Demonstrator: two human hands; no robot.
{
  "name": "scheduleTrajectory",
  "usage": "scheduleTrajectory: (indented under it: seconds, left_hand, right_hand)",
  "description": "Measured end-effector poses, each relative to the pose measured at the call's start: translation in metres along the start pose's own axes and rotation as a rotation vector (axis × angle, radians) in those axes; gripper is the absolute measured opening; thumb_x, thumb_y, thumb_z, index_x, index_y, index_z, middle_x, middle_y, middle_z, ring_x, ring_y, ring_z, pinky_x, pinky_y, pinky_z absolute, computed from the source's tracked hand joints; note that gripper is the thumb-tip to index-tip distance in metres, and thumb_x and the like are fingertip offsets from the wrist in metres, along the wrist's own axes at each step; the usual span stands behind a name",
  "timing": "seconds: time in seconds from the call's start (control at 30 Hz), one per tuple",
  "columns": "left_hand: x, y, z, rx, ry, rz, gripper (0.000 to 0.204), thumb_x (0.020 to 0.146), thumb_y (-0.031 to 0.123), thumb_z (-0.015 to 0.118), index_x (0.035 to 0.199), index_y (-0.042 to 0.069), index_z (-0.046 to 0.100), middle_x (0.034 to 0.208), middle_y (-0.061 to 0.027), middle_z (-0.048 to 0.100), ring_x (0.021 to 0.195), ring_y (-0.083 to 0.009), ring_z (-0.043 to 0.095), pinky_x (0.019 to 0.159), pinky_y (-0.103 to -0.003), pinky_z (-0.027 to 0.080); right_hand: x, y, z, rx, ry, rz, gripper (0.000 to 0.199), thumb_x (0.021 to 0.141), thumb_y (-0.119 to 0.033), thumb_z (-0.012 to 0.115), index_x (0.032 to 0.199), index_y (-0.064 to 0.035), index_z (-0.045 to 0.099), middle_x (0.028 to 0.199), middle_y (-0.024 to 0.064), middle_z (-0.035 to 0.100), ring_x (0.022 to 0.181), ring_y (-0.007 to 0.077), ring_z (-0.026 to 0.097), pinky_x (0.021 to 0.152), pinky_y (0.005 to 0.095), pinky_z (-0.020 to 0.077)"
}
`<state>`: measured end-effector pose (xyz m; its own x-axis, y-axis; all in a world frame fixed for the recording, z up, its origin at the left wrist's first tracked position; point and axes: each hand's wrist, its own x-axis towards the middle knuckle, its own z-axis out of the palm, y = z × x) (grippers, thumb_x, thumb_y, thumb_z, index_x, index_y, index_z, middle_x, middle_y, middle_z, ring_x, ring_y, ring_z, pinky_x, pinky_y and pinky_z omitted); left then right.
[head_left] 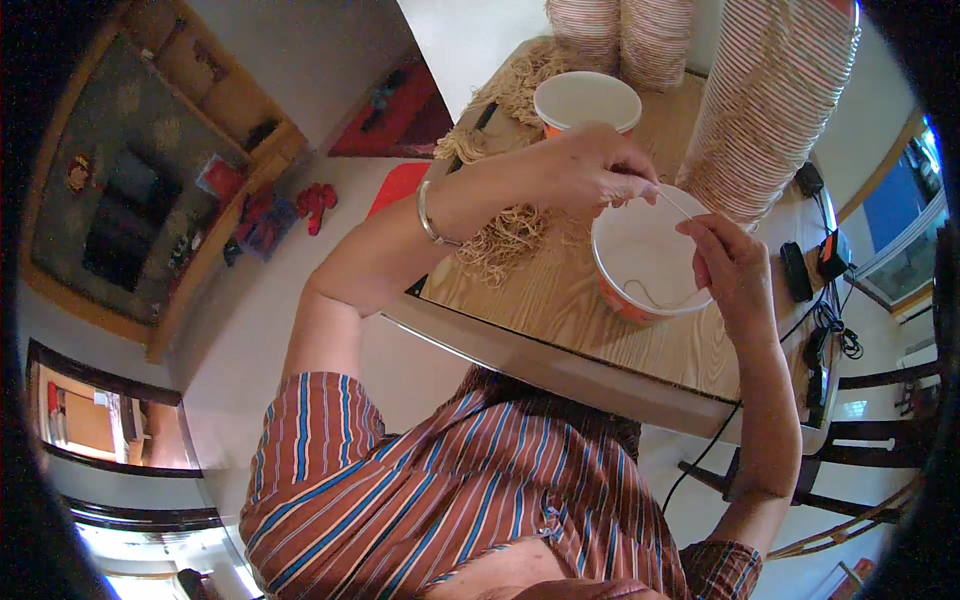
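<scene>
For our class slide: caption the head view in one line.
Both hands, left hand and right hand, pull a string over a paper bowl.

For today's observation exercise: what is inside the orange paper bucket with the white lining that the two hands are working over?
Inside the orange paper bucket, a thin pale cord loops across the white bottom. The right hand covers part of the rim, hiding whatever lies beneath it.

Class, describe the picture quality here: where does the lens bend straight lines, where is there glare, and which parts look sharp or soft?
Head view: the fisheye curves the table edge and leans the cup stack; black corners ring the frame. Daylight blows out the window at lower left and the floor behind the table. The left hand, right hand and cup look fairly sharp; the shelf near the rim is softer.
</scene>
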<state>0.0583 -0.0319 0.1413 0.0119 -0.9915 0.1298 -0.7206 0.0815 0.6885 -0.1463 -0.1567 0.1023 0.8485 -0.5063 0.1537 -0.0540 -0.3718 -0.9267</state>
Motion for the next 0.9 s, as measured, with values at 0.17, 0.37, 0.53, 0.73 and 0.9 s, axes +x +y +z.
scheduleTrajectory:
  seconds: [0.17, 0.37, 0.53, 0.73, 0.9]
  left_hand:
    - [0.002, -0.001, 0.0, -0.119, 0.047, -0.061, 0.024, 0.088, 0.026, 0.06, 0.095, 0.005, 0.07, 0.068, -0.0031, 0.062, 0.06, -0.0104, 0.057, 0.057, -0.028, 0.046]
    - [0.009, 0.004, 0.011, 0.394, 0.098, 0.159, 0.02, 0.086, 0.02, 0.06, 0.085, 0.001, 0.065, 0.072, -0.0162, 0.062, 0.066, -0.0278, 0.062, 0.061, -0.038, 0.047]
    - [0.015, 0.012, 0.024, 0.359, 0.078, 0.175, 0.014, 0.083, 0.015, 0.057, 0.084, 0.001, 0.062, 0.072, -0.0179, 0.061, 0.067, -0.0316, 0.061, 0.061, -0.04, 0.046]
    - [0.015, -0.001, 0.021, 0.306, 0.05, 0.206, 0.014, 0.082, 0.013, 0.057, 0.088, 0.001, 0.063, 0.072, -0.0176, 0.061, 0.067, -0.0283, 0.062, 0.062, -0.038, 0.046]
    - [0.007, -0.007, 0.012, 0.166, 0.044, 0.131, 0.017, 0.088, 0.018, 0.058, 0.091, 0.002, 0.065, 0.069, -0.0119, 0.062, 0.062, -0.0199, 0.061, 0.058, -0.033, 0.046]
  right_hand:
    - [-0.003, 0.018, -0.002, 0.083, -0.01, 0.039, 0.018, 0.094, -0.016, 0.055, 0.09, -0.0037, 0.068, 0.06, 0.0, 0.054, 0.054, 0.0059, 0.049, 0.05, 0.0223, 0.0401]
    - [0.003, -0.016, 0.003, 0.013, 0.078, -0.002, 0.035, 0.088, -0.004, 0.059, 0.122, -0.0056, 0.052, 0.112, 0.0044, 0.062, 0.065, 0.0101, 0.06, 0.049, 0.0236, 0.0464]
    - [0.018, -0.003, 0.023, 0.257, -0.081, 0.059, 0.029, 0.089, -0.003, 0.056, 0.117, -0.0027, 0.05, 0.094, 0.0108, 0.065, 0.055, 0.012, 0.06, 0.042, 0.0259, 0.0461]
    - [0.021, 0.009, 0.021, 0.181, -0.061, 0.068, 0.006, 0.09, -0.006, 0.056, 0.095, -0.0026, 0.054, 0.066, 0.0044, 0.059, 0.052, 0.0084, 0.054, 0.043, 0.0246, 0.0425]
    - [0.014, 0.006, 0.015, 0.041, -0.018, 0.013, 0.012, 0.091, -0.012, 0.058, 0.082, -0.0041, 0.056, 0.061, 0.0004, 0.053, 0.054, 0.0048, 0.048, 0.047, 0.0221, 0.0385]
